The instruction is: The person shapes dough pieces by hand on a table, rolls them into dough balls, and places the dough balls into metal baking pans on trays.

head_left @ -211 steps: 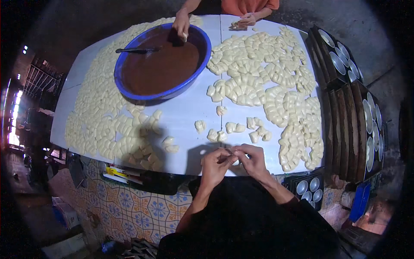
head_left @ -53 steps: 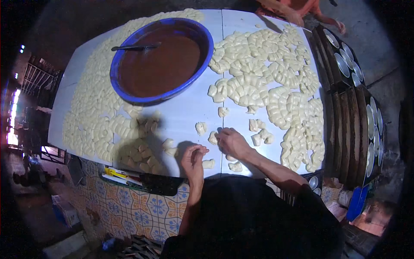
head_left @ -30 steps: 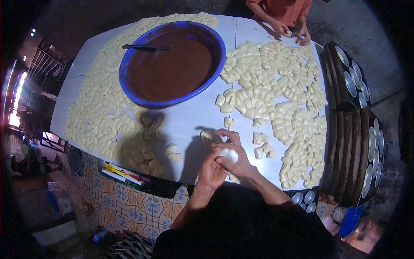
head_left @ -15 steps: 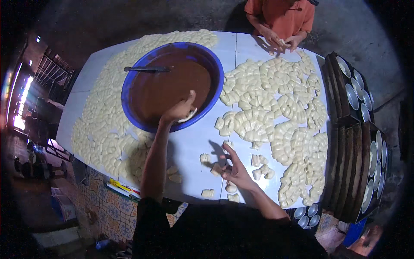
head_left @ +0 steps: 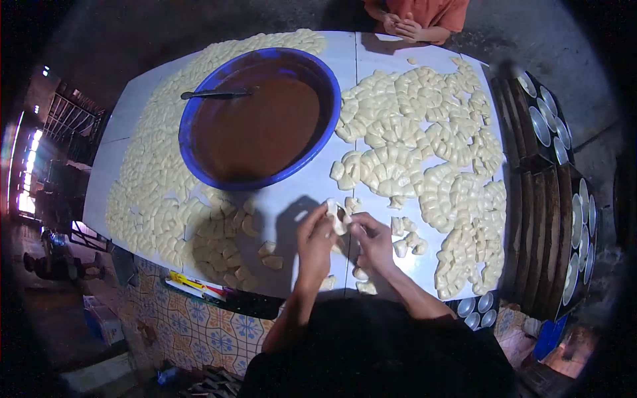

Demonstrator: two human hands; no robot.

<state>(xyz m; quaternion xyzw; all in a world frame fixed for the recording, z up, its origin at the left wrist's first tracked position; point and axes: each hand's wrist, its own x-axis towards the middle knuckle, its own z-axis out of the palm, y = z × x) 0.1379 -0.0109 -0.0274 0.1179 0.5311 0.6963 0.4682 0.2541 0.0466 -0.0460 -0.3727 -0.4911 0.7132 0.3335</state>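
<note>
While both hands are working close together over the near edge of the white table (head_left: pixel 302 199), the person is pinching a small pale piece of dough (head_left: pixel 335 217) between them. The left hand (head_left: pixel 314 237) is gripping its lower left side with curled fingers, and the right hand (head_left: pixel 373 237) is closing thumb and fingertips on its right edge. The piece is standing with its long axis roughly up and away from the person, tilting slightly left, its upper end pointing toward the big blue basin (head_left: pixel 260 118). Whether there is filling inside it, I cannot tell.

The basin is holding smooth brown paste, with a dark spoon (head_left: pixel 217 94) lying across its far left rim. Loose dough pieces (head_left: pixel 406 240) are sitting just beside the right hand, and rows of folded dumplings (head_left: pixel 424 152) are covering the table's right half. More pale pieces (head_left: pixel 159 192) are lining the left side. Across the table, another person's hands (head_left: pixel 401 26) are resting clasped together at the far edge.
</note>
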